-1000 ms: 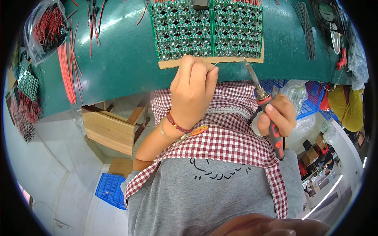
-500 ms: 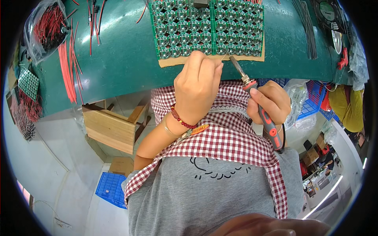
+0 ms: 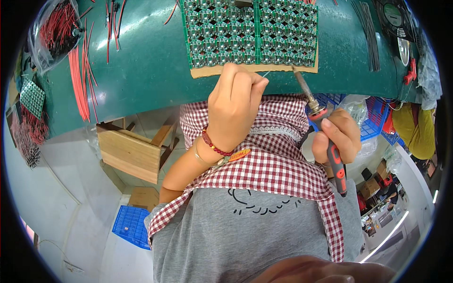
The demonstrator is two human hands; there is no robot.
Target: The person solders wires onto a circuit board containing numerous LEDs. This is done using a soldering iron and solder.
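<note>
My right hand grips the grey and red handle of a soldering iron, its metal tip pointing up toward the front edge of the circuit board panel. The tip is near the lower right boards, apart from my left hand. Pinched between the thumb and fingers of my left hand is a thin solder wire, with only a short end showing. The green panel carries rows of small boards and lies on a brown cardboard sheet.
Red wires and a plastic bag of red and black wires lie on the left of the green table. Black wires and a fan are at right. A wooden stool stands below the table.
The soldering iron has moved right in my right hand, its tip away from the solder wire. My left hand has shifted only slightly.
</note>
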